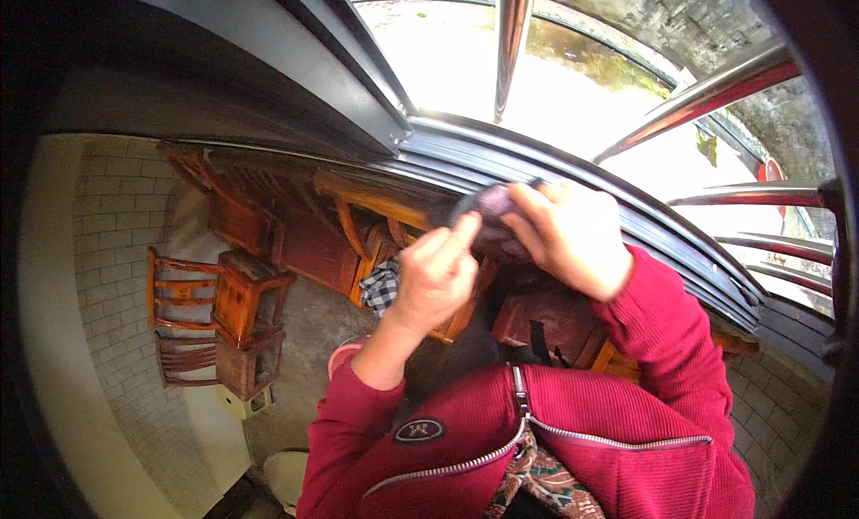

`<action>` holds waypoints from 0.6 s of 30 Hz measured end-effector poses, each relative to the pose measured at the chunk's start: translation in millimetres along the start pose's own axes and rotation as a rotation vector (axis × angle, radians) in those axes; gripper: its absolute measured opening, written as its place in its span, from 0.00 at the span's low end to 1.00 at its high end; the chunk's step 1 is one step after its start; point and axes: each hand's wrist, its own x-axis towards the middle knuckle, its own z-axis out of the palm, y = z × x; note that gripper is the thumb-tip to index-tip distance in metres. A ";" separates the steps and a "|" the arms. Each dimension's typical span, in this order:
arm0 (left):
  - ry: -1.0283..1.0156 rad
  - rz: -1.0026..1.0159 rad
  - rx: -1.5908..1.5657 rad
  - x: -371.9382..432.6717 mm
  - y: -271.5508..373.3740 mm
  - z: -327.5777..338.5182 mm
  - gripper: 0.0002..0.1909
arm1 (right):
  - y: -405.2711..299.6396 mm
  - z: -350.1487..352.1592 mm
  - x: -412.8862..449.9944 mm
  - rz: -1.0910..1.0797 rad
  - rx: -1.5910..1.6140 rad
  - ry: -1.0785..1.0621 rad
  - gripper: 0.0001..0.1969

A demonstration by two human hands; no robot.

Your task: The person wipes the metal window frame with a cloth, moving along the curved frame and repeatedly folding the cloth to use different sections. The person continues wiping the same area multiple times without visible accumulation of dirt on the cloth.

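Observation:
Just inside the metal window track, both hands are raised on a dark, purplish cloth, blurred by motion. My right hand grips its upper right part between thumb and fingers. At the cloth's left edge is my left hand, a finger extended against it and the other fingers curled; whether it pinches the cloth is unclear. Part of the cloth hangs below, between the hands.
Metal bars cross the window opening. Below the track stand wooden chairs, reddish wooden furniture and a checked cloth. A pink bucket and a pale basin are on the floor.

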 end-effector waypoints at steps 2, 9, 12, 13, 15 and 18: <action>-0.089 0.043 -0.037 -0.2 13.6 10.4 0.25 | 5.5 -8.0 -20.6 0.043 0.026 0.073 0.10; -0.005 0.327 0.136 6.3 43.2 8.4 0.25 | 5.6 -25.1 -85.9 0.033 0.099 0.446 0.18; 0.010 0.244 0.324 17.6 49.1 16.0 0.24 | 0.3 -21.2 -92.3 0.228 0.014 0.406 0.17; 0.021 0.192 0.360 22.8 49.8 18.9 0.23 | -1.3 -18.9 -90.9 0.299 -0.006 0.399 0.17; 0.004 0.109 0.392 32.2 51.7 25.1 0.21 | -4.0 -15.3 -86.7 0.344 -0.077 0.317 0.18; -0.051 -0.004 0.359 42.8 51.9 29.0 0.15 | -5.8 -13.5 -84.1 0.430 -0.032 0.215 0.17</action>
